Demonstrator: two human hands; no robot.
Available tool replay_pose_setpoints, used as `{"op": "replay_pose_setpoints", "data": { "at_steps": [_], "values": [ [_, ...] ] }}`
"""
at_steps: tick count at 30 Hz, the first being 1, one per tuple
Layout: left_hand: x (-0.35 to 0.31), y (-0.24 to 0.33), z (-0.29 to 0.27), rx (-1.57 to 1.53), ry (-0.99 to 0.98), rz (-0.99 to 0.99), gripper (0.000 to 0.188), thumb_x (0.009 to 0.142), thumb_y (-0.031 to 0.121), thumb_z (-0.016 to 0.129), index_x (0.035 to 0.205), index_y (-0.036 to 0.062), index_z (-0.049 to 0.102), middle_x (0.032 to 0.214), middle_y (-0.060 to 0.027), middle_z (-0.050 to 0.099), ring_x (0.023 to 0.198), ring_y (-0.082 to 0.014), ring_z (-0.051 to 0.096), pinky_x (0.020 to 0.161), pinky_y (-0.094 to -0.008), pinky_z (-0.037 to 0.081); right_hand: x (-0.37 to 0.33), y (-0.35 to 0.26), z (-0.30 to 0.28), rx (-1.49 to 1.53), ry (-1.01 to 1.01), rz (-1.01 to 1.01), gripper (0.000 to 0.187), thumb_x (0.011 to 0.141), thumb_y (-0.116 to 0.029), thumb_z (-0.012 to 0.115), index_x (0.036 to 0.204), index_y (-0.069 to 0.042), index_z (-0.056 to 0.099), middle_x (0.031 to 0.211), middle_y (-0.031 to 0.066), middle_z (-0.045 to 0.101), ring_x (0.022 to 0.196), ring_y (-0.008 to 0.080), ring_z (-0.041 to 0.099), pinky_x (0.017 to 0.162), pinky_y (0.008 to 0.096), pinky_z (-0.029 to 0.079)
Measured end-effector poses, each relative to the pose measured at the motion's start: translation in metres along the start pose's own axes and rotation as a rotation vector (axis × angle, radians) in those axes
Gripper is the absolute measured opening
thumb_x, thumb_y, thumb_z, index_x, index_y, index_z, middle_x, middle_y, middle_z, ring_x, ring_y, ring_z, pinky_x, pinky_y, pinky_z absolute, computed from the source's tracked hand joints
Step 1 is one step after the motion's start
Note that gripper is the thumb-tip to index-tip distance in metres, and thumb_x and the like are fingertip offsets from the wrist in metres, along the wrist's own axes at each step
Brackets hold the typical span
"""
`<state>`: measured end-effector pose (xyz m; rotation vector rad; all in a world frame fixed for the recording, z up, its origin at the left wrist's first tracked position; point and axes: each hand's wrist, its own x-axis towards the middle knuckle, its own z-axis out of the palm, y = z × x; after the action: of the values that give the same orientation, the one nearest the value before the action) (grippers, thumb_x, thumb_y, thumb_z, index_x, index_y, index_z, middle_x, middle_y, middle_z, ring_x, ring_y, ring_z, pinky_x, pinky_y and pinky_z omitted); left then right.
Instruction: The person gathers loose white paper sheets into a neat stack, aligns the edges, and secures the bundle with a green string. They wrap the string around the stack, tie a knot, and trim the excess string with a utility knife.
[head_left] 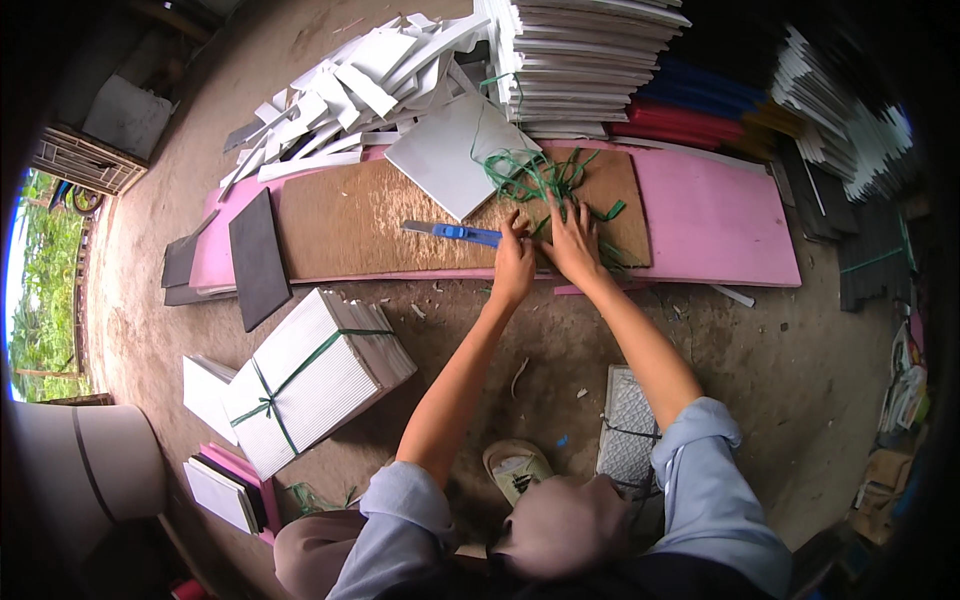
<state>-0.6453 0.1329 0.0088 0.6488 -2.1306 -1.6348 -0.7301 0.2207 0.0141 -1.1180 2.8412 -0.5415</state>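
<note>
A blue utility knife point(465, 234) points its blade to the left over the worn brown board point(345, 235). My left hand point(515, 258) is closed at the butt end of its handle, the fingers curled round it. To the right, my right hand point(574, 242) rests with fingers stretched out at the near edge of a tangle of green plastic string point(540, 175). Part of the string passes under that hand, and loose strands show beside it. A white square sheet point(450, 160) lies tilted on the board, its right corner under the string.
Under the board is a long pink sheet point(715, 222). White offcuts point(350, 90) heap behind, beside a tall white stack point(585, 65). A dark sheet point(260, 260) overhangs the left side. A tied white bundle point(318, 375) stands on the floor, front left.
</note>
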Motion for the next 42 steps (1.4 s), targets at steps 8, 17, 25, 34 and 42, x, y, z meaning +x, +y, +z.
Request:
{"op": "replay_pose_setpoints", "data": {
  "at_steps": [8,17,25,34,42],
  "values": [
    [0.014,0.03,-0.022,-0.058,0.062,0.286,0.062,0.068,-0.009,0.043,0.126,0.0079,0.031,0.117,-0.0195,0.04,0.108,-0.0309,0.041,0.093,-0.0366,0.033,0.014,0.028,-0.021,0.235,0.286,-0.218,0.024,0.063,0.012,0.048,0.081,0.004,0.06,0.08,0.0164,0.06,0.076,0.0325,0.055,0.071,0.0368,0.045],
    [0.066,0.161,-0.116,-0.131,-0.156,0.702,0.083,0.068,0.027,0.066,0.133,0.0044,0.019,0.134,-0.0211,0.021,0.126,-0.0332,0.02,0.104,-0.0382,0.017,0.03,-0.064,-0.226,0.399,0.311,-0.221,0.017,0.07,0.001,0.059,0.087,-0.001,0.063,0.084,0.0129,0.063,0.077,0.024,0.061,0.069,0.0323,0.047],
    [0.019,0.189,-0.127,-0.204,-0.33,0.436,0.109,0.065,0.03,0.075,0.135,0.0052,-0.005,0.13,-0.021,0.025,0.118,-0.0285,0.034,0.098,-0.039,0.03,0.071,-0.154,-0.28,1.011,0.388,-0.141,0.015,0.072,-0.002,0.062,0.086,0.001,0.063,0.08,0.0046,0.064,0.072,0.009,0.056,0.068,0.023,0.043],
    [0.02,0.152,-0.265,-1.097,-0.09,-0.009,0.023,0.092,0.021,0.035,0.09,0.0005,0.045,0.072,-0.0036,0.036,0.064,-0.0153,0.043,0.088,-0.0429,0.046,0.087,-0.252,-0.252,1.048,0.173,-0.097,0.018,0.081,0.001,0.05,0.098,0.001,0.056,0.089,0.0047,0.059,0.083,0.0106,0.053,0.077,0.0231,0.039],
    [0.01,0.163,-0.335,-1.259,0.202,-0.018,0.025,0.091,0.023,0.036,0.098,0.0,0.045,0.098,-0.0124,0.049,0.091,-0.0215,0.05,0.084,-0.0335,0.043,0.069,-0.313,-0.162,1.156,-0.511,-0.105,0.061,0.08,-0.038,0.06,0.119,0.003,0.038,0.11,0.0093,0.049,0.101,0.0144,0.047,0.084,0.0275,0.038]
  ]
}}
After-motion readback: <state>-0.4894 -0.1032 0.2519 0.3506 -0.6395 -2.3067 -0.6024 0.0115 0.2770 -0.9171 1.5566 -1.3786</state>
